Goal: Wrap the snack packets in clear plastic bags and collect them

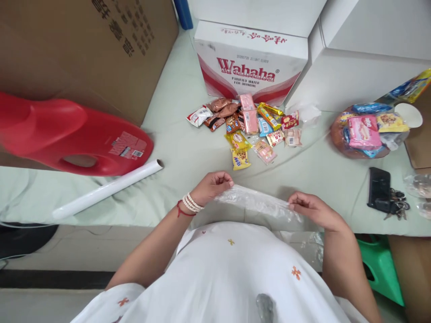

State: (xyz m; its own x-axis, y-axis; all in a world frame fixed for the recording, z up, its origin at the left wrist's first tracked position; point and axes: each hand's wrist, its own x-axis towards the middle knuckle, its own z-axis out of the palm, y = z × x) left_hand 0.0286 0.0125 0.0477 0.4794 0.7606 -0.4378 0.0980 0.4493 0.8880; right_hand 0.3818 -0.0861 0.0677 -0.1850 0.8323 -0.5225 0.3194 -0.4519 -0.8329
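Note:
Between my two hands a clear plastic bag is stretched flat, just over the front part of the table. My left hand, with a beaded bracelet and a red string at the wrist, pinches its left end. The right end is pinched by my right hand. Beyond the bag lies a loose pile of small wrapped snacks. Closest to my left hand among them are yellow cookie packets. A pink wafer packet lies a little to their right.
A white Wahaha carton stands behind the snacks. On the left are a big red jug, a white roll and a brown carton. To the right sit a filled snack container, a black phone and keys.

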